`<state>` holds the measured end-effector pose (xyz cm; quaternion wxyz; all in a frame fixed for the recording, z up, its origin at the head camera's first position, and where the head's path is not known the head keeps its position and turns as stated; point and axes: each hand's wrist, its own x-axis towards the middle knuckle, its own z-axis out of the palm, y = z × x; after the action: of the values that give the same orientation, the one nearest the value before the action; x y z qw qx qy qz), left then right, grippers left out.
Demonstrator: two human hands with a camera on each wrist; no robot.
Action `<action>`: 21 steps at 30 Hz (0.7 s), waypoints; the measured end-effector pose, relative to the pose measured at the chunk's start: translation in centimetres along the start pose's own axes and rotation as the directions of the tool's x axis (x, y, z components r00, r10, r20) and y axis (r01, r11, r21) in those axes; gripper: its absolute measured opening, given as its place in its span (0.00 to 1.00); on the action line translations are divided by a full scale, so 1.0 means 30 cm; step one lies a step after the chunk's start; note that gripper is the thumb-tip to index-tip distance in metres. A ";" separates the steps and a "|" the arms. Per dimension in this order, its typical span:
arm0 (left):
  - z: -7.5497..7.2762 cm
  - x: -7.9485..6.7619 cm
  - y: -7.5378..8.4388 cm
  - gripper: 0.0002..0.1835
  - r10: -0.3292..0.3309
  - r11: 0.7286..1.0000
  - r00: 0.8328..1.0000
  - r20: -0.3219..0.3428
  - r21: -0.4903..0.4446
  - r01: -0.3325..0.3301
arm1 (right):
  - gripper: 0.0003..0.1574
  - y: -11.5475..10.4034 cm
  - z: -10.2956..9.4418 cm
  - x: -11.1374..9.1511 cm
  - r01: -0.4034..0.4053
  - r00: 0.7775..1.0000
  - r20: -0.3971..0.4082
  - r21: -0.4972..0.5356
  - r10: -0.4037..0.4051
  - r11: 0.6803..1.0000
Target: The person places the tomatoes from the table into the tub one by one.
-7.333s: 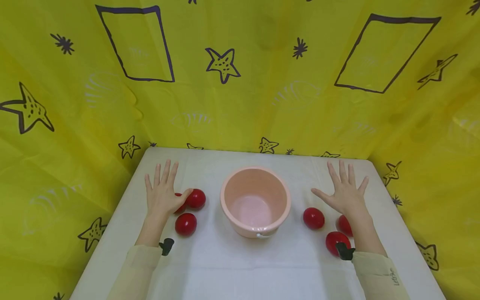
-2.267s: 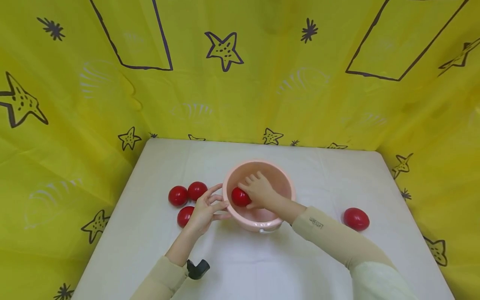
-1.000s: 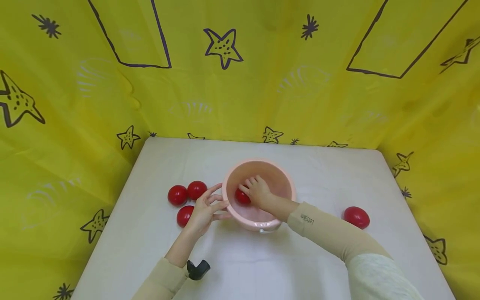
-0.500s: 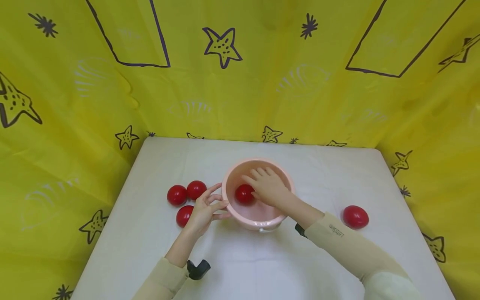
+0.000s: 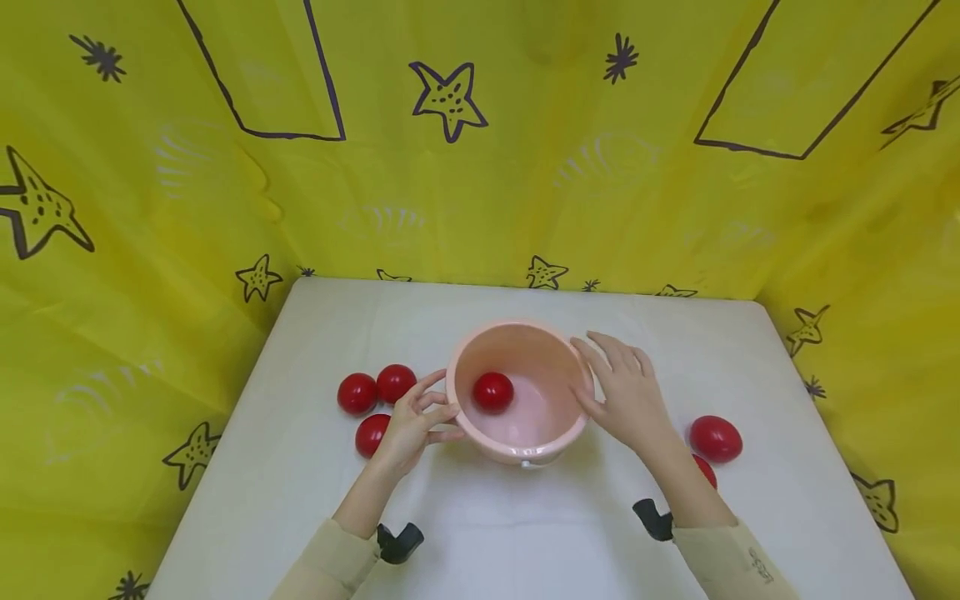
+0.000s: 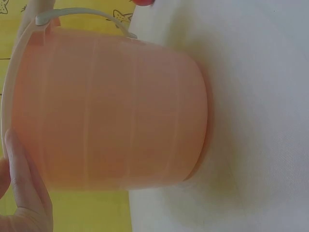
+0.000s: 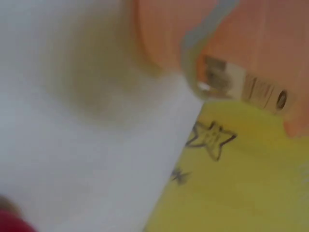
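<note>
Pink bucket [image 5: 519,452]: between surface's [image 5: 510,550] side edges, red ball [image 5: 492,392] inside
Left hand [image 5: 407,429]: spread grip touches rim
Right hand [image 5: 630,398]: spread grip at rim
Other balls [image 5: 357,393]: three toward left edge, two right

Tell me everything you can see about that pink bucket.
The pink bucket looks plastic, glossy and faintly banded, with a rounded rim, a pale handle hanging down and a printed label. It stands upright on the white table, holding one red ball. The left hand touches its rim; the right hand is beside it, contact unclear.
</note>
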<state>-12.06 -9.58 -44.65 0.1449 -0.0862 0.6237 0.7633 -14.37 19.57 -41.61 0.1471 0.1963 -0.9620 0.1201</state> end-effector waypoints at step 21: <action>0.002 0.003 -0.005 0.31 -0.002 1.000 1.000 0.001 -0.026 0.002 | 0.53 0.220 0.058 -0.500 -0.604 0.794 0.101 0.009 0.600 0.797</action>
<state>-12.09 -9.48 -44.80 0.1447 -0.0881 0.6136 0.7712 -4.29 30.10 -49.32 0.0523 -0.1111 -0.9776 0.1711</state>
